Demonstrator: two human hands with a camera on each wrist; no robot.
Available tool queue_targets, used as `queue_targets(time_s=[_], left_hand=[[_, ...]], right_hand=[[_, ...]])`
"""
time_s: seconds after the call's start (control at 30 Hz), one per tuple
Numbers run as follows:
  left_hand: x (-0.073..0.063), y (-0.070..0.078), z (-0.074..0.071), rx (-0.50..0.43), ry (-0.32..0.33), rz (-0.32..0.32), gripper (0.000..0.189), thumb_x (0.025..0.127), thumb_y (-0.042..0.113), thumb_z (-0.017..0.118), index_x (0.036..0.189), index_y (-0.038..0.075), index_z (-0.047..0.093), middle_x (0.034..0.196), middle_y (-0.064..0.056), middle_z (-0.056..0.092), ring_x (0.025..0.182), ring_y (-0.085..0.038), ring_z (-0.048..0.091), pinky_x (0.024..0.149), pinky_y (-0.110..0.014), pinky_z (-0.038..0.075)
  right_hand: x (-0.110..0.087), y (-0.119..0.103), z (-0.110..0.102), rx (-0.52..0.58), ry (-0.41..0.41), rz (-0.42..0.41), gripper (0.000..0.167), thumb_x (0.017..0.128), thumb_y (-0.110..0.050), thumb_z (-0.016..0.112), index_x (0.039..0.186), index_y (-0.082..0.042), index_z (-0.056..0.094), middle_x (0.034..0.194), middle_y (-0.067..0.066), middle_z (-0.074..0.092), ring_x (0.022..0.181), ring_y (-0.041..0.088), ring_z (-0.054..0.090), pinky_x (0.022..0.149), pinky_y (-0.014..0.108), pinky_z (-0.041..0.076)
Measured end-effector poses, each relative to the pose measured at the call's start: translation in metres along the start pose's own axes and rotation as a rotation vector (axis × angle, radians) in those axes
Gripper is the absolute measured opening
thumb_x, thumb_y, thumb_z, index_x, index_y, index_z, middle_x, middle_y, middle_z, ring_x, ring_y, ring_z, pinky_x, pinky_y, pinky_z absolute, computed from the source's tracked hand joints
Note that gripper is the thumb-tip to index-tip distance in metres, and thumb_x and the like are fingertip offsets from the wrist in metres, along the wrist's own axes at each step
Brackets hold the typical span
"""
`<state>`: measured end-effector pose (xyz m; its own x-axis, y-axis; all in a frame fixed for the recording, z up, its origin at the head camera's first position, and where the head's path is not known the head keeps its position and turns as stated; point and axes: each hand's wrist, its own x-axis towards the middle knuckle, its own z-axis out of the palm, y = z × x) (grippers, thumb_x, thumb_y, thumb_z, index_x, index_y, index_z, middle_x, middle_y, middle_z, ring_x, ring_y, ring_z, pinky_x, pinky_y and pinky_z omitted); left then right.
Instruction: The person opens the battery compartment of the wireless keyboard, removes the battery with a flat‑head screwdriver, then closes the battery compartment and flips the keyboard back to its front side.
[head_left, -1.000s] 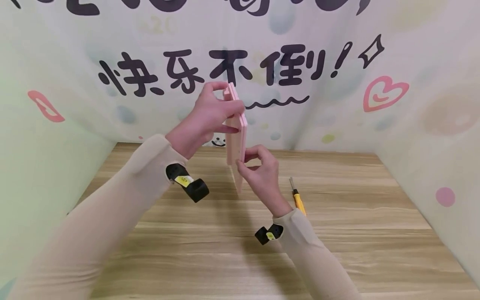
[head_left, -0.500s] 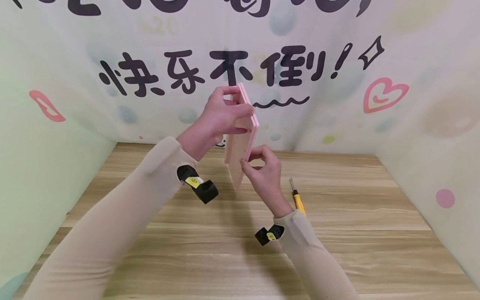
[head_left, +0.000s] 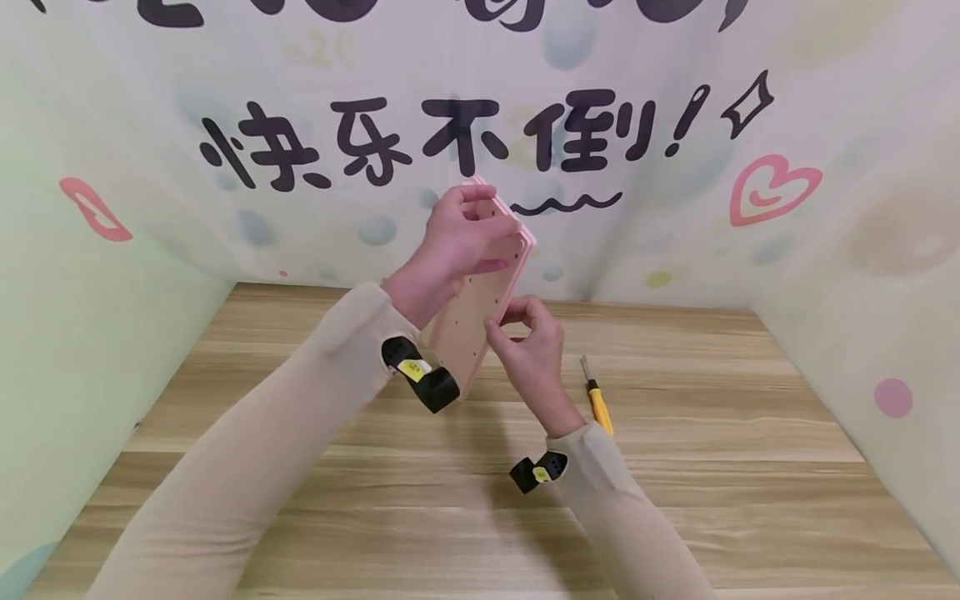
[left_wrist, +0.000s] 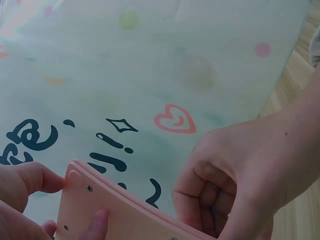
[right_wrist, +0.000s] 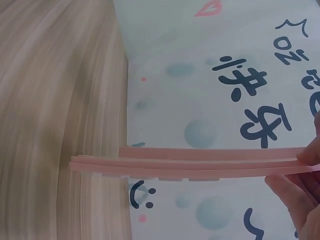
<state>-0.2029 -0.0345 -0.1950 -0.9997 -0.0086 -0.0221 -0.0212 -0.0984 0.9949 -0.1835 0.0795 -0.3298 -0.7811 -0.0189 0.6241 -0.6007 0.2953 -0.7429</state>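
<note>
A thin pink board is held up on end and tilted, its flat face with small screws toward me. It looks like a keyboard's underside, with low key-like blocks along the far side in the right wrist view, where the keyboard is edge-on. My left hand grips its upper end; in the left wrist view a round foot and screws show beside those fingers. Lower down, my right hand pinches the near long edge between thumb and fingers. Whether the lower end touches the table cannot be told.
A yellow-handled screwdriver lies on the wood-grain table, right of my right hand. Behind stands a white printed wall cloth with dark characters; side walls rise left and right.
My left hand has moved right and slightly down with the keyboard's top. The keyboard has turned from nearly edge-on, showing more of its screwed face. My right hand stays about where it was.
</note>
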Motion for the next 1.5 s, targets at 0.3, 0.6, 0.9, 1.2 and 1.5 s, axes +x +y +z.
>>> queue_targets(time_s=[0.3,0.6,0.9,1.2,1.5], left_hand=[[0.003,-0.011,0.008,-0.023,0.027,0.012,0.055,0.078,0.010,0.069,0.125,0.009,0.042,0.117,-0.007,0.043,0.102,-0.023,0.050,0.066,-0.030,0.054],[0.009,-0.027,0.009,0.035,0.029,0.088,0.055,0.078,0.013,0.070,0.125,0.007,0.042,0.116,-0.007,0.044,0.105,-0.017,0.042,0.076,-0.029,0.050],[0.013,-0.051,-0.004,0.128,-0.020,0.097,0.045,0.081,0.007,0.067,0.121,0.002,0.047,0.113,-0.010,0.049,0.104,-0.019,0.047,0.086,-0.027,0.044],[0.012,-0.071,-0.021,0.105,-0.092,0.059,0.033,0.084,0.001,0.062,0.116,-0.001,0.054,0.102,-0.008,0.053,0.092,-0.015,0.050,0.072,-0.023,0.044],[0.006,-0.090,-0.038,0.135,-0.116,0.091,0.027,0.085,0.001,0.061,0.111,-0.005,0.056,0.097,-0.008,0.055,0.084,-0.014,0.050,0.068,-0.020,0.043]], right_hand=[[0.000,0.003,-0.003,0.035,0.013,0.037,0.017,0.080,0.001,0.066,0.093,0.003,0.056,0.087,0.012,0.060,0.078,0.020,0.059,0.057,0.025,0.053],[-0.002,-0.017,-0.010,0.044,0.019,0.055,0.016,0.080,0.007,0.062,0.093,0.011,0.054,0.088,0.021,0.058,0.080,0.030,0.058,0.058,0.020,0.051],[-0.002,-0.021,-0.016,0.036,0.018,0.028,0.015,0.083,0.009,0.060,0.094,0.012,0.051,0.090,0.022,0.056,0.082,0.030,0.057,0.060,0.018,0.050],[-0.002,-0.022,-0.016,0.051,0.025,0.025,0.015,0.082,0.009,0.059,0.094,0.013,0.050,0.089,0.023,0.055,0.082,0.031,0.057,0.058,0.017,0.050],[0.000,-0.025,-0.017,0.101,0.025,0.020,0.015,0.082,0.011,0.059,0.093,0.015,0.050,0.088,0.025,0.055,0.080,0.031,0.057,0.059,0.021,0.052]])
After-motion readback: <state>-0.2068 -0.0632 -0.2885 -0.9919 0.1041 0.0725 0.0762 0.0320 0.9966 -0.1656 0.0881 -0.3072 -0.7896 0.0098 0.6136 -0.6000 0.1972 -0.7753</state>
